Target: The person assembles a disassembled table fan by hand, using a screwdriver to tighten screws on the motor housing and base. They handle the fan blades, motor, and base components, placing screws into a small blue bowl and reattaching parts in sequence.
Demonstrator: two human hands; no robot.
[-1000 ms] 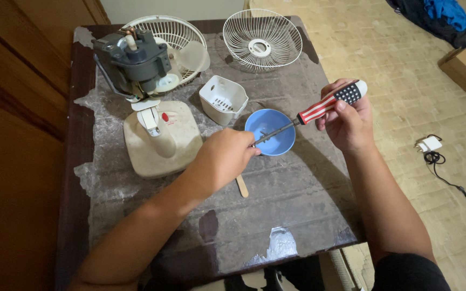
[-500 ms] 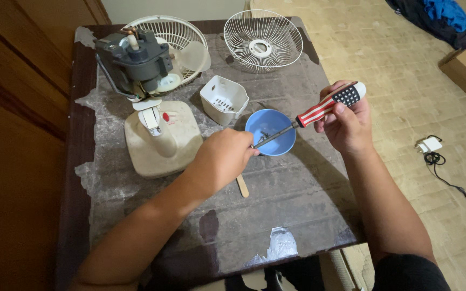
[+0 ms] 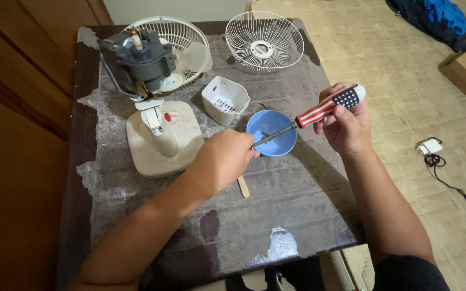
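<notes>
Bare tabletop nearside; fan base left

The screwdriver had a red-and-white striped handle ending in dark blue with white dots. The bowl beneath it was light blue. To the left stood a cream fan base with a grey motor; farther off lay a white wire grille on the worn dark-brown table.

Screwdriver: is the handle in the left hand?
No, the right hand grips the striped handle of the screwdriver, while the left hand pinches its metal tip over the blue bowl.
</notes>
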